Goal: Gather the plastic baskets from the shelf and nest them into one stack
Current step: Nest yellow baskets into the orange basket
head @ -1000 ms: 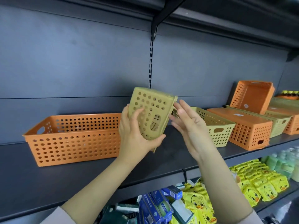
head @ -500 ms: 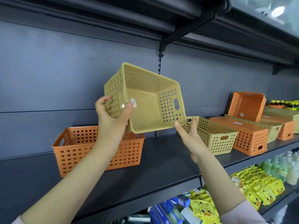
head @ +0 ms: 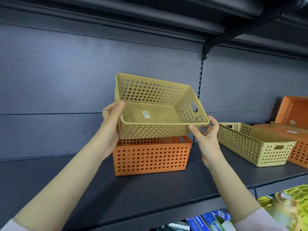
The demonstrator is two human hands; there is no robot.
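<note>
I hold a tan perforated basket [head: 155, 114] open side up, tilted slightly toward me, just above an orange perforated basket [head: 150, 156] that stands on the dark shelf [head: 150, 194]. My left hand [head: 111, 120] grips the tan basket's left end, thumb over the rim. My right hand [head: 205, 130] holds its right front corner. A white sticker lies on the tan basket's floor. The tan basket's underside sits at the orange basket's rim; I cannot tell whether they touch.
To the right on the same shelf stand another tan basket [head: 255, 144] and orange baskets [head: 295, 129], one of them propped up on its side against the back panel. An upper shelf overhangs. Yellow and blue packaged goods [head: 286, 202] fill the lower shelf.
The tan basket has turned from tipped on its side to open side up and has come down over the orange basket. My right hand has moved to its right corner.
</note>
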